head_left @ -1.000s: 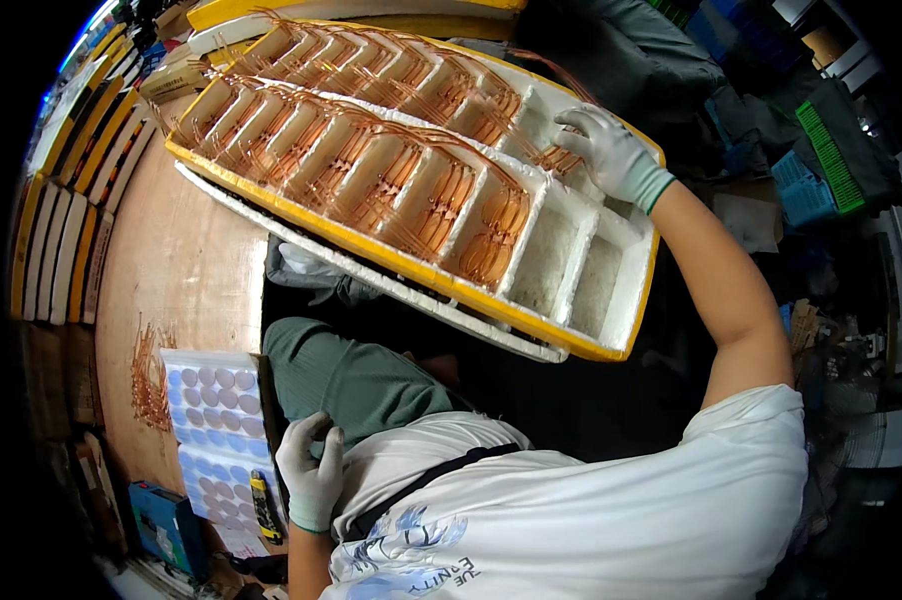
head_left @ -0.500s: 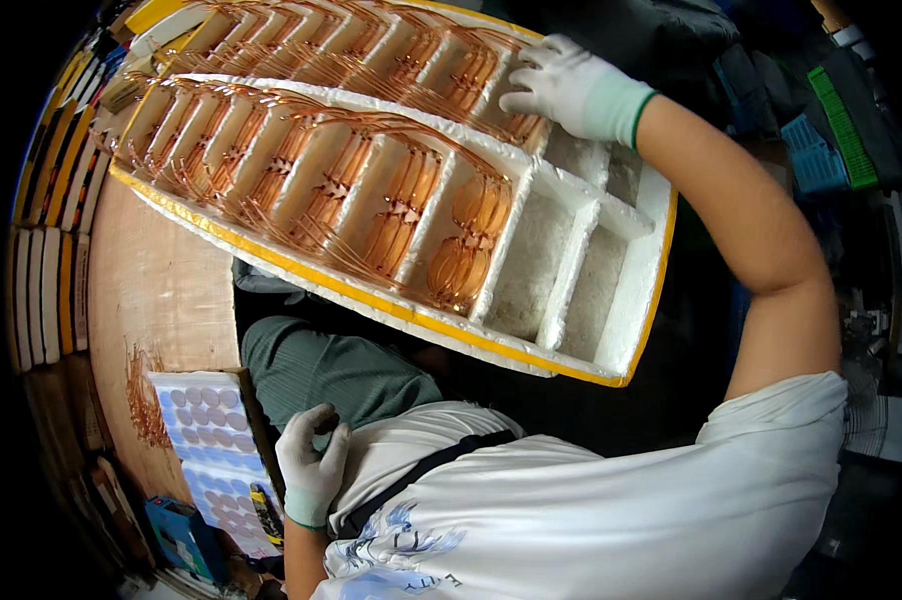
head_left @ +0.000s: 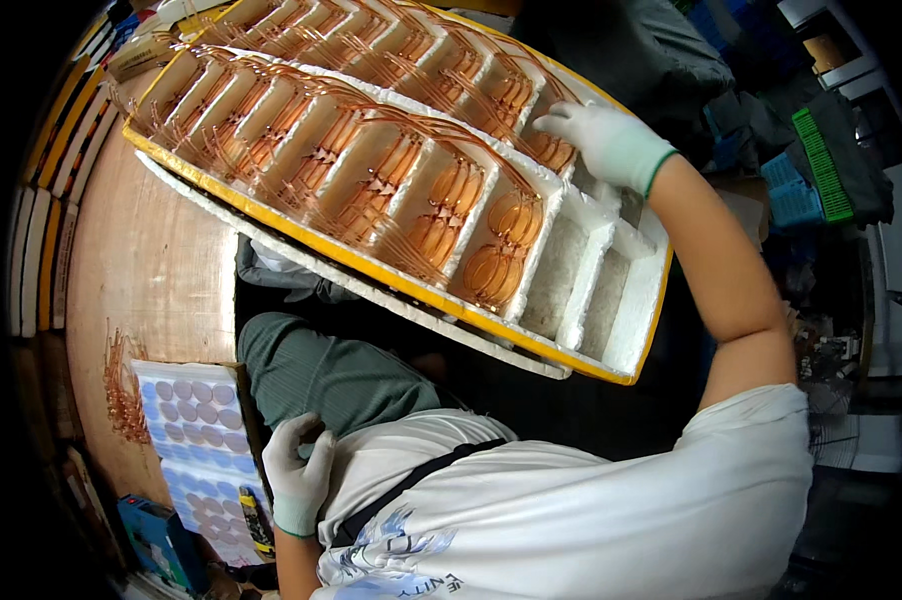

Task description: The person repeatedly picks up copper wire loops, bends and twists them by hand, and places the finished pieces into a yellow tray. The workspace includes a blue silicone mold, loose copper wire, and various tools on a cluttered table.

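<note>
A long white foam tray with yellow edging (head_left: 621, 372) is split by white dividers into two rows of compartments. Most compartments hold copper wire coils (head_left: 498, 245) with long loose leads. My right hand (head_left: 611, 145), in a white glove with a green cuff, is over the far row at the tray's right part. Its fingers stretch towards a copper coil (head_left: 553, 150); contact cannot be made out. My left hand (head_left: 301, 475), gloved alike, hovers beside my lap, thumb apart from loosely bent fingers, with nothing visible in it.
Under the tray's near side shows another white foam edge (head_left: 451, 330). Loose copper wires (head_left: 124, 390) lie on the wooden board (head_left: 161, 260) at left, near a sheet with round stickers (head_left: 196, 425) and a yellow-black cutter (head_left: 256, 520). Blue and green baskets (head_left: 823, 165) stand at right.
My right hand's fingers have come lower, close to the coil in the far row. My left hand stays beside my lap in much the same pose. The whole view has shifted slightly.
</note>
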Action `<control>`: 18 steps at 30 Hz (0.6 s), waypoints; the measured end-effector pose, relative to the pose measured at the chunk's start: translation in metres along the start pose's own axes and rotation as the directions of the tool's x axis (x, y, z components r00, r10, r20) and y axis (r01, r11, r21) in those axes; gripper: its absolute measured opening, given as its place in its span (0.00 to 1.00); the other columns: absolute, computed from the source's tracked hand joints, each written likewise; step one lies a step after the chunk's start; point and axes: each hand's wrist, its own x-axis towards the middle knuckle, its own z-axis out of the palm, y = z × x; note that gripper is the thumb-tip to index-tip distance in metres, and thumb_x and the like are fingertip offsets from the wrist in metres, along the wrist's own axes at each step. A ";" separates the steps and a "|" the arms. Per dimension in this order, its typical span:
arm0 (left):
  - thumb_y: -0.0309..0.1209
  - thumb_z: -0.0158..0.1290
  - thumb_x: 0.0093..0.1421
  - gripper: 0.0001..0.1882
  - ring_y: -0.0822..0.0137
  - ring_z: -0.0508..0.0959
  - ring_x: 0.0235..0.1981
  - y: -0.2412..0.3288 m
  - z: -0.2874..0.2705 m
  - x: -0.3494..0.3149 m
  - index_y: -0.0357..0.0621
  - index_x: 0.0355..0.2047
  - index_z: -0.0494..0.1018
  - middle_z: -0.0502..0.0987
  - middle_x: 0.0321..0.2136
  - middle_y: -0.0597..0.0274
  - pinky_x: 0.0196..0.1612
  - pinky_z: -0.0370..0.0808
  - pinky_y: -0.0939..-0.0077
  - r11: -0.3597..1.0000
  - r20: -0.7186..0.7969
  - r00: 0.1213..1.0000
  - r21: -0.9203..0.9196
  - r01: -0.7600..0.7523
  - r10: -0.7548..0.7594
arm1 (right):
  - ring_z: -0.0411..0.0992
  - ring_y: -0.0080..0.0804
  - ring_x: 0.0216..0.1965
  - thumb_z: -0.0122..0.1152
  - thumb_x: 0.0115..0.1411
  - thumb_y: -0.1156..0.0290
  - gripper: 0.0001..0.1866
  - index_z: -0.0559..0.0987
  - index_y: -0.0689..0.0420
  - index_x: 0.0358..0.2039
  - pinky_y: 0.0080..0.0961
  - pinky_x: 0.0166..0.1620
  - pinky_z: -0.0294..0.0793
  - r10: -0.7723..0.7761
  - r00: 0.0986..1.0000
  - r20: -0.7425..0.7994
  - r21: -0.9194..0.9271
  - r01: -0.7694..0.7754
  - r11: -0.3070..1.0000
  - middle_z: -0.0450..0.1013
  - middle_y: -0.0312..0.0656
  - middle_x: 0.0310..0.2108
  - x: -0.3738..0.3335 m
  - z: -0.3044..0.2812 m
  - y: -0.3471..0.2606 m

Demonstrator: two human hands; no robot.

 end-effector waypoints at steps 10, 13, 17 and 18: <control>0.22 0.58 0.60 0.12 0.67 0.80 0.37 -0.044 -0.028 -0.008 0.29 0.44 0.77 0.81 0.35 0.54 0.44 0.77 0.73 0.951 -0.036 0.990 -0.286 0.118 -0.134 | 0.58 0.57 0.70 0.48 0.69 0.62 0.31 0.62 0.62 0.69 0.39 0.71 0.56 0.408 0.913 0.007 0.364 -0.382 0.849 0.60 0.61 0.69 -0.007 0.028 -0.015; 0.23 0.57 0.62 0.12 0.69 0.79 0.37 -0.055 -0.037 -0.012 0.30 0.46 0.76 0.81 0.36 0.56 0.44 0.76 0.75 0.946 -0.055 0.991 -0.308 0.098 -0.121 | 0.52 0.56 0.73 0.48 0.70 0.59 0.34 0.57 0.62 0.72 0.40 0.74 0.49 0.404 0.913 -0.056 0.372 -0.357 0.857 0.56 0.60 0.72 -0.002 0.054 -0.019; 0.25 0.56 0.65 0.14 0.72 0.77 0.39 -0.065 -0.058 -0.025 0.31 0.49 0.75 0.80 0.39 0.59 0.45 0.74 0.77 0.923 -0.065 0.984 -0.362 0.131 -0.165 | 0.60 0.59 0.69 0.48 0.69 0.60 0.34 0.58 0.63 0.71 0.41 0.72 0.54 0.505 0.858 -0.095 0.491 -0.401 0.773 0.63 0.63 0.67 -0.005 0.032 -0.030; 0.25 0.56 0.65 0.14 0.72 0.77 0.39 -0.066 -0.062 -0.028 0.31 0.49 0.75 0.80 0.40 0.59 0.45 0.74 0.77 0.914 -0.074 0.980 -0.379 0.145 -0.186 | 0.62 0.59 0.67 0.48 0.69 0.60 0.33 0.59 0.63 0.71 0.41 0.71 0.56 0.514 0.850 -0.117 0.464 -0.411 0.785 0.64 0.63 0.66 -0.006 0.025 -0.030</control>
